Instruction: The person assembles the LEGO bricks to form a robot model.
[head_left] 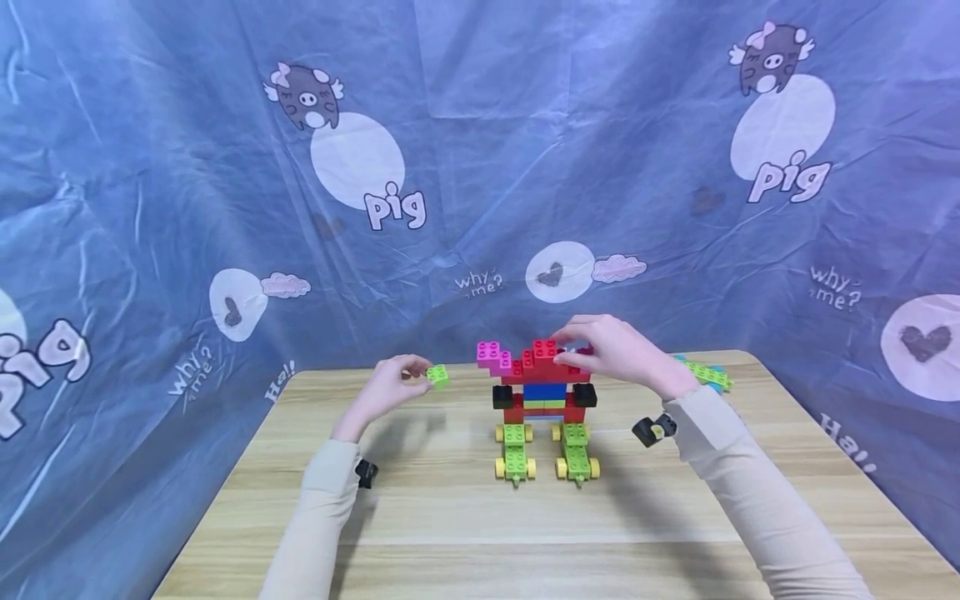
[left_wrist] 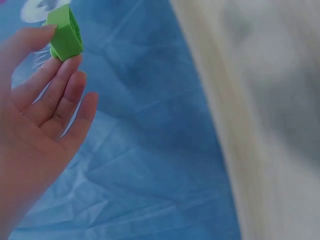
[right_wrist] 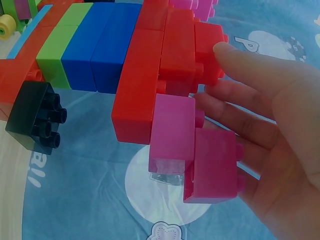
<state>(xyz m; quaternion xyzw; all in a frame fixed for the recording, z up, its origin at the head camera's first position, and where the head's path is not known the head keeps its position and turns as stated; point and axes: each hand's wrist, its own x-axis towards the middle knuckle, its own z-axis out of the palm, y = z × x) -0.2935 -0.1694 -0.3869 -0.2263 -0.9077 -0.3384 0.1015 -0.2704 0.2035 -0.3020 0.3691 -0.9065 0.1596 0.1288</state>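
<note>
My left hand (head_left: pixel 384 389) pinches a small lime-green toy building brick (head_left: pixel 437 376) between thumb and fingers, in the air left of a brick figure. That brick (left_wrist: pixel 66 35) shows its hollow side in the left wrist view. The figure stands upright on two lime-green wheeled bases (head_left: pixel 514 458), with a blue block (head_left: pixel 545 391) in its middle and black bricks (head_left: pixel 502 397) at its sides. At its top, my right hand (head_left: pixel 618 350) holds a red brick (right_wrist: pixel 209 52), thumb on one face and fingers behind. Pink bricks (right_wrist: pixel 215 165) step out at one end.
Behind my right forearm lies a green and blue brick piece (head_left: pixel 707 375) near the table's back right corner. A blue printed cloth (head_left: pixel 480 167) hangs behind the wooden table (head_left: pixel 450 517). Black wrist cameras (head_left: pixel 654 430) sit at both wrists.
</note>
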